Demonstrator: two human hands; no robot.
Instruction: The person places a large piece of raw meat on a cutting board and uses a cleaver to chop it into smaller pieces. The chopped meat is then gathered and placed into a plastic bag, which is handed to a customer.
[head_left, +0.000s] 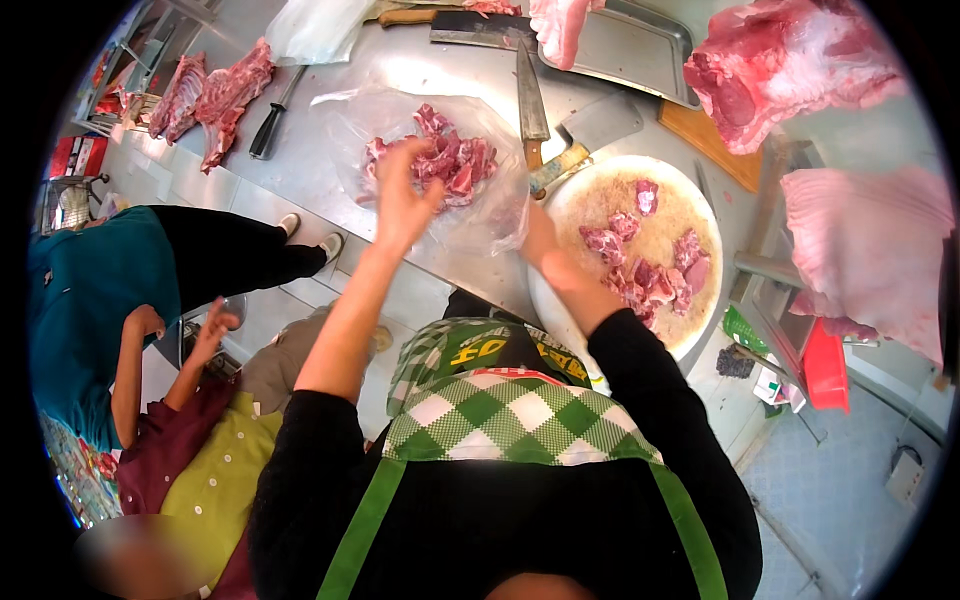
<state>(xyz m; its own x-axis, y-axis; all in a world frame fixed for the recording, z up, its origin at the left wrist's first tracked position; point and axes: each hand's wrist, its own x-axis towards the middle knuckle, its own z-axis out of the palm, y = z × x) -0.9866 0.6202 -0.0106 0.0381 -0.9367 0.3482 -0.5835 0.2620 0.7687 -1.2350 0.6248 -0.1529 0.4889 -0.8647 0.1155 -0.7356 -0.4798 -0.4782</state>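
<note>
A clear plastic bag (341, 142) lies spread on the steel table with a heap of chopped raw meat pieces (469, 169) on it or in it. Over the left of this heap is my left hand (405, 191), fingers apart and slightly blurred, with nothing seen in its grasp. My right hand (536, 232) is at the bag's right edge, beside the round chopping block (607, 195); its fingers are mostly hidden, so its grip is unclear. Several more chopped meat pieces (649, 285) rest on the block, partly behind my right forearm.
A pointed knife (532, 105) and a cleaver (604, 124) lie behind the block. Farther back are a larger cleaver (480, 28) and a metal tray (630, 49). A sharpening steel (270, 127) and ribs (229, 90) lie left. Large meat cuts (862, 232) hang right. People stand left.
</note>
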